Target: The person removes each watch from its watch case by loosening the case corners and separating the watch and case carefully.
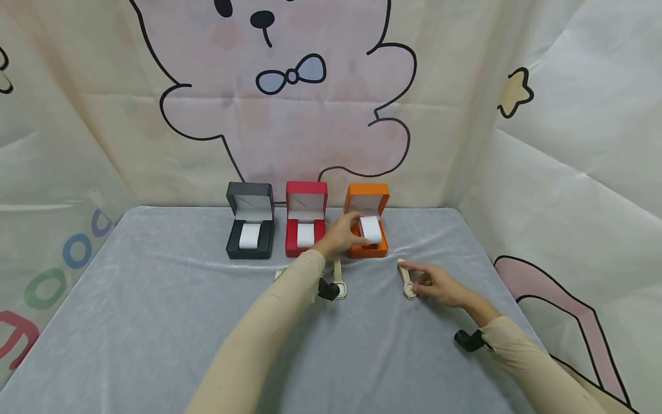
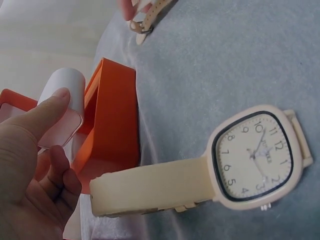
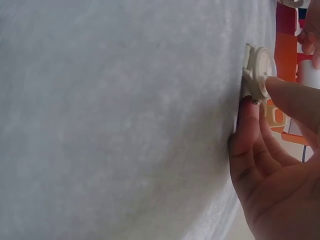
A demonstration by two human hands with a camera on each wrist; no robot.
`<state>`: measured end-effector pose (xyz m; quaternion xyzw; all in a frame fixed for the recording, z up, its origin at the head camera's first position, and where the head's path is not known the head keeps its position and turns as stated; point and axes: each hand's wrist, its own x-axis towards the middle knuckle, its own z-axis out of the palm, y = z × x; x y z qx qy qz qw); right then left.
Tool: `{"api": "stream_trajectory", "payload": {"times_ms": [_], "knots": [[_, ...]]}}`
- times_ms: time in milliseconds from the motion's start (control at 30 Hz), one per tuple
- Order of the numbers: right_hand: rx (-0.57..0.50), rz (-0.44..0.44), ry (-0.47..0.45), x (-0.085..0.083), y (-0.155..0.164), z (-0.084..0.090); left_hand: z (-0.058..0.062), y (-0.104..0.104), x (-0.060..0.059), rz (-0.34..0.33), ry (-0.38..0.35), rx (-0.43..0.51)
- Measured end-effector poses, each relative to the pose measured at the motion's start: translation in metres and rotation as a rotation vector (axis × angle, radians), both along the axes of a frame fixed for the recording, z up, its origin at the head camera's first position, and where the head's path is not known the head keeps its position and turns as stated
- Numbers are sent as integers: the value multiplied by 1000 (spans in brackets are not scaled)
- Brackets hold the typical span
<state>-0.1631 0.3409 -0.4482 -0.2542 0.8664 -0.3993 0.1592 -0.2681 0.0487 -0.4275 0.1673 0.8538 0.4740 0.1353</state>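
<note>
My left hand (image 1: 338,236) is at the orange watch box (image 1: 368,191), gripping its white watch cushion (image 1: 370,230) between thumb and fingers. In the left wrist view the cushion (image 2: 70,92) tilts, partly above the box's rim. To the right, my right hand (image 1: 441,285) pinches a cream wristwatch (image 1: 405,279) near its case, thumb on the dial side; the right wrist view has this watch (image 3: 261,75) low at the cloth. Another cream wristwatch (image 2: 252,155) with a squarish dial lies below my left wrist. A pale item (image 1: 278,274) is mostly hidden behind the left forearm.
An open black watch box (image 1: 250,194) and an open red watch box (image 1: 307,188), each with a white cushion, stand left of the orange one at the table's back. Grey cloth (image 1: 129,310) covers the table. Printed curtains (image 1: 445,149) hang behind and at both sides.
</note>
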Motion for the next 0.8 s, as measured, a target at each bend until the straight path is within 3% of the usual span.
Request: {"api": "stream_trajectory", "payload": {"times_ms": [533,800], "knots": [[-16,-22,-39,-4,3,-2,4,2,2,1,-13,-27],[-21,-42,-30,-2,4,1,1,2,-1,-15,1,21]]}}
